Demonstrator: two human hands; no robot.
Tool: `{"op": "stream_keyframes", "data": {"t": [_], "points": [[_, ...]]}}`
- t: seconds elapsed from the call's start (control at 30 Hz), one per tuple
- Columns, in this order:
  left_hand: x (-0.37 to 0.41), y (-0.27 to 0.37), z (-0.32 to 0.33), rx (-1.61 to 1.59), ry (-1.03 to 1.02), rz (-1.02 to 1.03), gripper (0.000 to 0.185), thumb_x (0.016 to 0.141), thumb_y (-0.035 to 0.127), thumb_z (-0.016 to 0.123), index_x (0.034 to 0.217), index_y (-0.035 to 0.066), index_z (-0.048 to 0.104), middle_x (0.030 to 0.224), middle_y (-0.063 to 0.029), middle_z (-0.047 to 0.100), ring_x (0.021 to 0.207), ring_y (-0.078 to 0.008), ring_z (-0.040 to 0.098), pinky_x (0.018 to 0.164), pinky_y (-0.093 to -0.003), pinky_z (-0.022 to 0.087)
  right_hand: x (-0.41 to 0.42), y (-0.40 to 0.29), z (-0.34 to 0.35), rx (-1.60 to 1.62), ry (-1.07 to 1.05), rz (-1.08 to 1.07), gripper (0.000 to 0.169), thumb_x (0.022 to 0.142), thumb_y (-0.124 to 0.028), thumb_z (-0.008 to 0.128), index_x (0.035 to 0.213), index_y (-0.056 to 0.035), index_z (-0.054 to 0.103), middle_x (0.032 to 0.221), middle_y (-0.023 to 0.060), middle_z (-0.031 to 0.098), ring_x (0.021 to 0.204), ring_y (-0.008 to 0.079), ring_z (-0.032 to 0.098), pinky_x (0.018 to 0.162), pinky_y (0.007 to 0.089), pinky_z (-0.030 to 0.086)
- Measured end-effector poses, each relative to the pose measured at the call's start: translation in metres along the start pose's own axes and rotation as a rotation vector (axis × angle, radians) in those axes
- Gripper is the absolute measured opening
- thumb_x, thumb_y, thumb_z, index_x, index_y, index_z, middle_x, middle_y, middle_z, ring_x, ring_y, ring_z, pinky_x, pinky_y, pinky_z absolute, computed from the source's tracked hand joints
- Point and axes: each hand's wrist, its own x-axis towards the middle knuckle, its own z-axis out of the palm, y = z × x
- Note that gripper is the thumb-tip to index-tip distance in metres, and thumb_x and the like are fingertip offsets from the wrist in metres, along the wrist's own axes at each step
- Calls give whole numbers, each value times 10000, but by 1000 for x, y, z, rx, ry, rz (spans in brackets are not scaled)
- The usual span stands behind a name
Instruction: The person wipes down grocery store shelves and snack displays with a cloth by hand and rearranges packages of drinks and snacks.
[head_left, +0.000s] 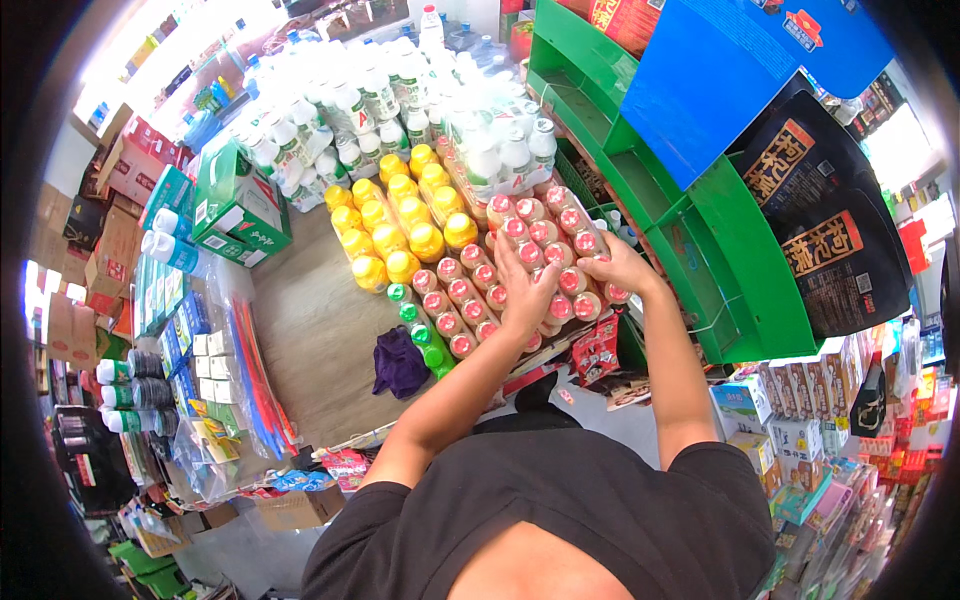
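Both my hands rest on the stacked small bottles with red caps at the right of the table. My left hand lies over the near left side of the stack, fingers spread among the caps. My right hand is at its right edge, fingers bent around the outer bottles. Whether either hand bears any weight I cannot tell. Lower rows of red-capped bottles stand left of the stack, beside yellow-capped bottles. Green-capped bottles and a crumpled purple cloth are at the near side.
Shrink-wrapped white bottles are piled behind. A green carton stands at the back left of the wooden tabletop. To the right is a green shelf rack with a blue panel. Plastic-wrapped goods line the left.
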Motion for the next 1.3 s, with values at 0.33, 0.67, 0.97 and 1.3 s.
{"op": "stream_keyframes", "data": {"t": [0.33, 0.67, 0.97, 1.3], "points": [[3, 6, 20, 84, -52, -87, 921, 884, 349, 616, 1490, -45, 45, 1511, -340, 98, 1426, -448, 94, 1157, -459, 102, 9, 2, -23, 177, -89, 136, 416, 867, -259, 637, 1189, 2, 598, 1104, 44, 620, 969, 115, 571, 844, 266, 460], [4, 0, 6, -37, -118, -31, 814, 951, 390, 527, 1499, -20, 88, 1525, -310, 130, 1438, -417, 107, 1162, -458, 108, -16, -30, -21, -302, 250, 14, 862, 780, -565, 699, 1319, 67, 469, 1249, 207, 553, 1146, 287, 532, 992, 378, 407], [-23, 2, -16, -128, -152, 36, 703, 946, 248, 523, 1479, -43, 169, 1551, -253, 138, 1453, -367, 111, 1172, -410, 122, -18, -69, 19, -743, 389, -94, 890, 799, -592, 644, 1447, -68, 332, 1469, 263, 308, 1359, 426, 278, 1089, 533, 269], [11, -8, 28, 170, -22, 189, 761, 909, 283, 557, 1476, -41, 167, 1520, -306, 148, 1430, -438, 109, 1168, -480, 100, 7, -43, 11, -712, 282, 7, 671, 902, -521, 509, 1484, -258, 303, 1501, 271, 244, 1313, 475, 363, 1040, 525, 372]]}}
